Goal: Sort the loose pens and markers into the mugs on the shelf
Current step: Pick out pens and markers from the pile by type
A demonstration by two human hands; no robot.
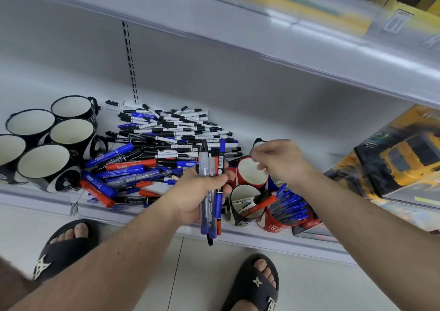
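- While most of the heap lies unsorted, the step in hand looks like dealing pens out of a gathered bundle into the mugs on the right — the job seems early, judging by how much is left.
- At the far left stand five black mugs [71, 132], all showing bare insides, on the shelf [273, 125].
- Just right of them sprawls the pile of loose pens and markers [166, 141]: thin white-barrelled pens behind, fat blue and red markers in front.
- The left hand [202, 191] grips a bundle of pens [210, 187] upright, in front of the pile's right edge.
- The right hand [278, 160] hovers over the red mug [250, 172], fingers bent and blurred — whether it pinches anything I cannot tell.
- Below sit a black mug with a red marker [247, 206] and a red mug of blue pens [285, 213].
- Next move probably calls for drawing one pen from the bundle and matching it to its mug.
- Farthest right lie toy truck boxes [404, 158].
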